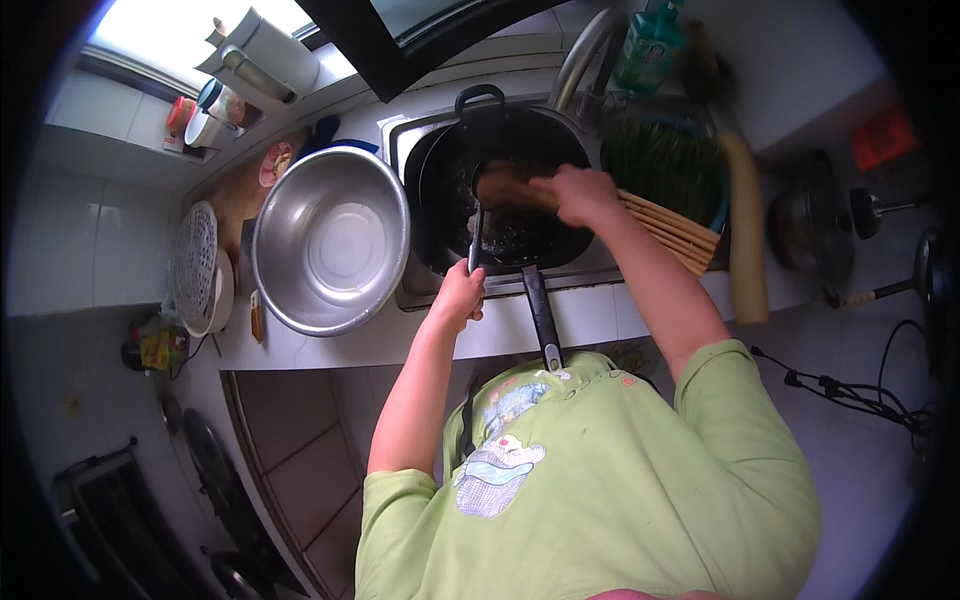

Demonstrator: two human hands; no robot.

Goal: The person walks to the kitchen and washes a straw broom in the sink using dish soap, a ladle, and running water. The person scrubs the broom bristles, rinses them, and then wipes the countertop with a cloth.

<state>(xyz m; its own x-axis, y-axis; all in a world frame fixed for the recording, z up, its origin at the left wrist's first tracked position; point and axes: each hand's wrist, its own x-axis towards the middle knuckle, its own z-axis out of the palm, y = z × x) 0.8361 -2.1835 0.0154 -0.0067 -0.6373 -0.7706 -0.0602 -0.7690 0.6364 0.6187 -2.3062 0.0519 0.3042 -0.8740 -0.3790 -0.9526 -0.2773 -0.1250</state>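
A black wok (536,139) with a loop handle at the far side and a long handle towards me sits over the metal sink (400,142). Wet patches shine inside it. My right hand (581,196) grips a bamboo-strip brush (671,231), whose working end blurs over the wok's interior. My left hand (459,294) is closed around the handle of a long utensil (475,238) reaching into the wok; its dark head partly merges with the wok. Left of the sink stands a wide, bare metal basin (345,247).
Long greens (660,169) lie in a teal container right of the wok, beside a long pale cylindrical object (746,232). The faucet (589,60) and a green pump bottle (649,49) stand behind. A perforated tray (196,251) leans at left; black cables (855,394) hang right.
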